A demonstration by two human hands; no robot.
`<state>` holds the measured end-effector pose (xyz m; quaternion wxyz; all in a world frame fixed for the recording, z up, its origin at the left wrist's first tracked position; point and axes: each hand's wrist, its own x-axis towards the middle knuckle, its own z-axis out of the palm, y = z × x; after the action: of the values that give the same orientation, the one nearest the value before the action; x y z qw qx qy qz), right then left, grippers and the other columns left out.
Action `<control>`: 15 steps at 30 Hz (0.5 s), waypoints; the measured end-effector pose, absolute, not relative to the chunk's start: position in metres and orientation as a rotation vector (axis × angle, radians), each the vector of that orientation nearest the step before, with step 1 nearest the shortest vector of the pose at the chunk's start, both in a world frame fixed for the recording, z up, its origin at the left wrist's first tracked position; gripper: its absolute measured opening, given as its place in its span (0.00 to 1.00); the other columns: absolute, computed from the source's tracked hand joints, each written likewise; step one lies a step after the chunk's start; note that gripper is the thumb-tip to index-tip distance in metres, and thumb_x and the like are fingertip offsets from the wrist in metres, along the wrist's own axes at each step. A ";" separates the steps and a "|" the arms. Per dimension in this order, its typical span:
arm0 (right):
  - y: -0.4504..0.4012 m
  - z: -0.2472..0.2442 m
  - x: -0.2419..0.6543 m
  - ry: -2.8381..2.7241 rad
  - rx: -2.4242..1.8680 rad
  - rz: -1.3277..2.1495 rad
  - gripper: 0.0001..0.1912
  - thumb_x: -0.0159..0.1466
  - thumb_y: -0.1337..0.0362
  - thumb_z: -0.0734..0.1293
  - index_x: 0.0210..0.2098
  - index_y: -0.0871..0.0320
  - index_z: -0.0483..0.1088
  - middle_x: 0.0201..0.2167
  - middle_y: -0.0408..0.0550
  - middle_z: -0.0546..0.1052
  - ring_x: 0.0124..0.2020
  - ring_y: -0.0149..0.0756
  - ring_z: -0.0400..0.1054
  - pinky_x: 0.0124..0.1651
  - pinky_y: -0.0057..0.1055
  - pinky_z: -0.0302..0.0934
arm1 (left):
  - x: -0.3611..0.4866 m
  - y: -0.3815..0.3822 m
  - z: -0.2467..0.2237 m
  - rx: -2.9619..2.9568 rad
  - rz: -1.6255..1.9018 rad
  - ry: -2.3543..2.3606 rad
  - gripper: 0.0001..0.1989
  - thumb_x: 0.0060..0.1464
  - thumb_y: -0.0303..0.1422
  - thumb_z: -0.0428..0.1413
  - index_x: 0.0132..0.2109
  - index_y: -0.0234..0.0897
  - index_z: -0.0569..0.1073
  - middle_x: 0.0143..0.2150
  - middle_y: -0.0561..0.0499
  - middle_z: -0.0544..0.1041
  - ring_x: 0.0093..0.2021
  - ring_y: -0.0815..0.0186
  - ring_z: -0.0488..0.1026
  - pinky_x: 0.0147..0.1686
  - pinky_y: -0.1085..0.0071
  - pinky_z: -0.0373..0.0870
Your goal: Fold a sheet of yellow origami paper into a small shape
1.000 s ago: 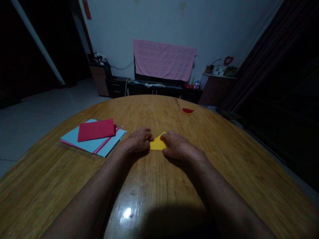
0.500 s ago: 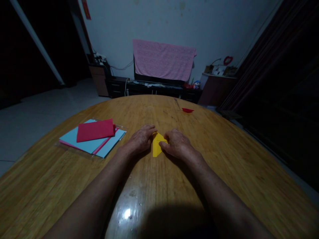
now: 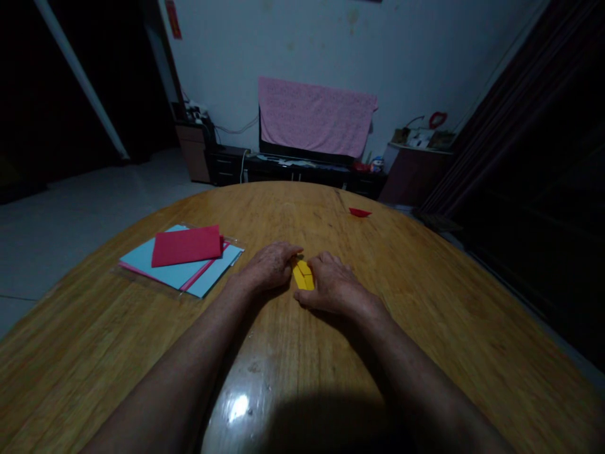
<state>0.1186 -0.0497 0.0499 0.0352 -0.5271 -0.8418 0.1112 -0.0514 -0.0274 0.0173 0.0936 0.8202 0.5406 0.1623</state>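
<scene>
A small piece of folded yellow paper lies at the middle of the wooden table, between my two hands. Crease lines cross its upper face. My left hand is closed at its left edge, fingertips at the far left corner. Around the paper's right side curls my right hand, with the thumb at the near edge and the fingers at the far side. Both hands cover parts of the paper's edges.
On the left lies a clear packet of light blue and pink paper, with folded red paper on top. A small folded red paper piece sits near the table's far right edge. Beyond, a pink cloth drapes over a screen.
The yellow paper has become more compact, its lower point folded in and its outline turned. My right thumb has moved down to the near edge. The view has shifted slightly.
</scene>
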 end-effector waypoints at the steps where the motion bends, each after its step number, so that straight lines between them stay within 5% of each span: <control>1: -0.049 0.051 0.120 -2.614 -1.600 0.341 0.25 0.52 0.52 0.68 0.46 0.57 0.67 0.46 0.55 0.67 0.48 0.49 0.60 0.48 0.43 0.56 | -0.052 -0.028 0.018 2.429 0.484 1.611 0.25 0.50 0.25 0.49 0.57 0.35 0.67 0.53 0.44 0.73 0.53 0.61 0.68 0.53 0.66 0.63; 15: -0.034 0.042 0.136 -2.724 -1.263 0.442 0.19 0.49 0.78 0.60 0.38 0.55 0.68 0.43 0.50 0.70 0.44 0.39 0.63 0.43 0.31 0.58 | -0.047 -0.029 0.038 2.211 0.357 1.637 0.26 0.51 0.24 0.47 0.58 0.35 0.67 0.44 0.46 0.78 0.44 0.64 0.73 0.45 0.69 0.66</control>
<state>0.1356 -0.0339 0.0423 0.0534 -0.4157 -0.8962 0.1453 -0.0465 -0.0291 0.0378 0.1826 0.7836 0.5802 0.1264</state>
